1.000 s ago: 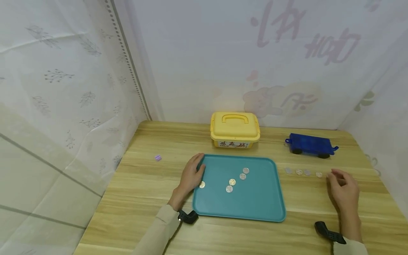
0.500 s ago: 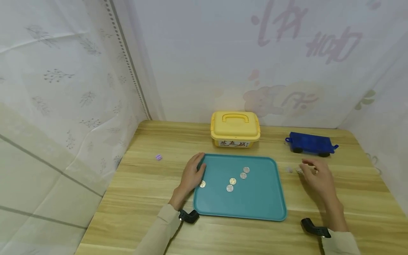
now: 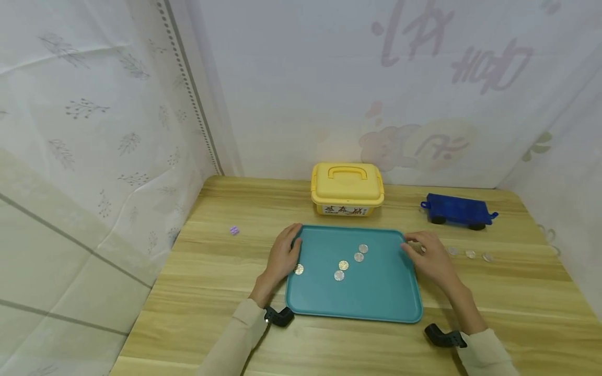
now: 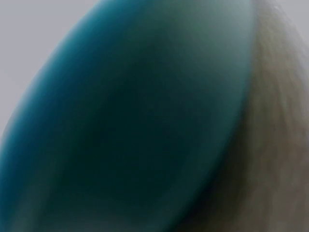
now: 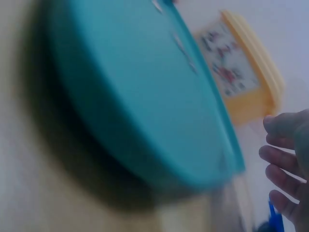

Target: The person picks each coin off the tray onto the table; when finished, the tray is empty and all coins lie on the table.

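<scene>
In the head view my left hand (image 3: 280, 253) rests along the left rim of a teal tray (image 3: 371, 292), its thumb over the inside edge. My right hand (image 3: 431, 259) reaches the tray's far right corner, thumb and fingertips right at the rim. The right wrist view shows its fingers loosely bent and apart, with nothing seen between them. Inside the tray lie several coins: a gold coin (image 3: 298, 269) near the left hand, another gold coin (image 3: 344, 265) beside a silver coin (image 3: 339, 275), and two silver ones further back. The left wrist view is blurred tray.
A yellow lidded box (image 3: 347, 193) stands behind the tray. At the back right is a blue toy wagon (image 3: 458, 210) with black wheels. Several coins, including a silver coin (image 3: 487, 257), lie in a row right of the tray. A small purple piece (image 3: 234, 230) sits at left.
My right hand has moved left, from the right end of the coin row to the tray's far right corner. The left hand and the tray stay in place.
</scene>
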A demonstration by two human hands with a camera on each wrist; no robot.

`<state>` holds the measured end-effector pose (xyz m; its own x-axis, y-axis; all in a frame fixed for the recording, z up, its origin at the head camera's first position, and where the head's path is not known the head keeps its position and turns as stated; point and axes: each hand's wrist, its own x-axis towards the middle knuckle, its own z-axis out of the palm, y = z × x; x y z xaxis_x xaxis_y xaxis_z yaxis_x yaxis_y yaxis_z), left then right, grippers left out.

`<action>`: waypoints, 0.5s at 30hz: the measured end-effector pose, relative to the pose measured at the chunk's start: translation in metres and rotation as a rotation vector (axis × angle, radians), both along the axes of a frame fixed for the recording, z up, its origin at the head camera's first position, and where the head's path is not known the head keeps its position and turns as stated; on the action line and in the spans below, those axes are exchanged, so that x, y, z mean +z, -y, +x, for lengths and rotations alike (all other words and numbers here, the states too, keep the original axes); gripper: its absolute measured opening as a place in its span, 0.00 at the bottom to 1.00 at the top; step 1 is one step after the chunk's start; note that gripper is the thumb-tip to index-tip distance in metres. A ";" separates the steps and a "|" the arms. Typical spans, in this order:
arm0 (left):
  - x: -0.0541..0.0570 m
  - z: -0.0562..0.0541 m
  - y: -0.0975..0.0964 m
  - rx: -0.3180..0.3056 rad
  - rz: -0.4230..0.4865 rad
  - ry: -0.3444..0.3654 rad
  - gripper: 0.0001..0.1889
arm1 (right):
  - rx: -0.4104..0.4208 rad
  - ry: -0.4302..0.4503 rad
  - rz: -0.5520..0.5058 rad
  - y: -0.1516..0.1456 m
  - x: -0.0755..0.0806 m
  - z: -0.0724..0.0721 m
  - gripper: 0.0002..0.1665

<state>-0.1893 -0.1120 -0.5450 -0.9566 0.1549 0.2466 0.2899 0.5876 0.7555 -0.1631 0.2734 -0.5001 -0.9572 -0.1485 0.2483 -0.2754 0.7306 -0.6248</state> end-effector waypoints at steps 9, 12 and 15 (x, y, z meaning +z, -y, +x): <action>0.001 -0.001 0.001 -0.005 0.004 -0.004 0.24 | 0.063 0.055 0.056 0.035 0.000 -0.002 0.19; 0.002 0.000 0.000 -0.002 0.003 0.003 0.24 | 0.072 0.071 0.059 0.046 0.002 -0.004 0.19; 0.001 0.000 0.000 -0.002 0.005 0.013 0.24 | 0.088 0.074 0.070 0.057 -0.002 -0.003 0.18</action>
